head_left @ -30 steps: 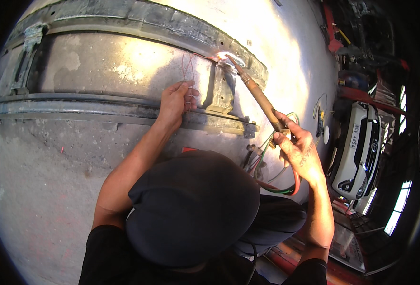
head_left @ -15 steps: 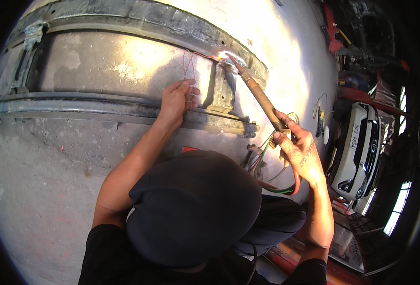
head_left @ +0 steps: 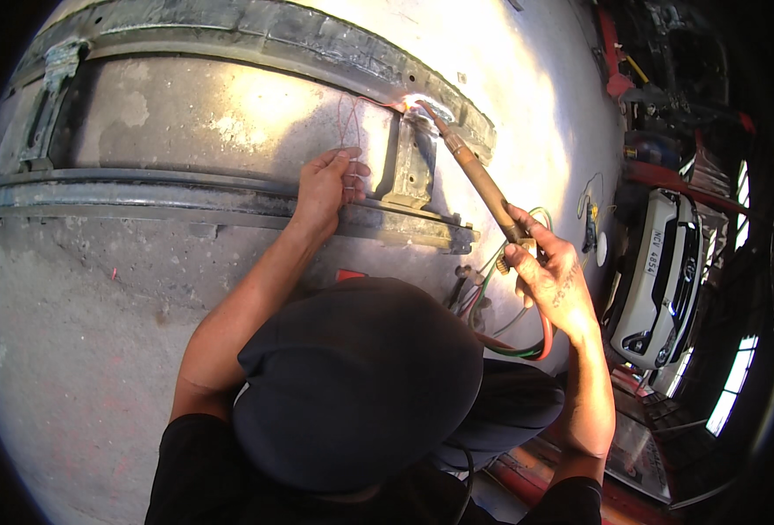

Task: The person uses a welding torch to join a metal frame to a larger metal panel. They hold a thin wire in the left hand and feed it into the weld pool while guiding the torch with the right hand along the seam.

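My left hand (head_left: 324, 188) pinches a thin, bent wire (head_left: 349, 118) between thumb and fingers, above the near rail. The wire loops up and runs right to a glowing spot on the metal frame (head_left: 229, 44). In my right hand (head_left: 557, 284) is a brass-coloured gas torch (head_left: 483, 179), gripped at its valve end. Its narrow tip points up and left at the bright spot, where the far rail meets a short crosspiece (head_left: 413, 166). Glare hides the exact contact between wire, flame and metal. Red and green hoses (head_left: 540, 346) trail below the right hand.
The frame lies on a concrete floor (head_left: 98, 297), with another crosspiece (head_left: 50, 105) at its left. A dark cap (head_left: 360, 376) covers the lower middle. A small red object (head_left: 349, 275) lies beyond it. At the right are a white car front (head_left: 658, 280) and red metal beams (head_left: 684, 182).
The wire's loop has shifted slightly above my left hand. Both hands and the torch stay almost in the same place, with the glow still at the joint.
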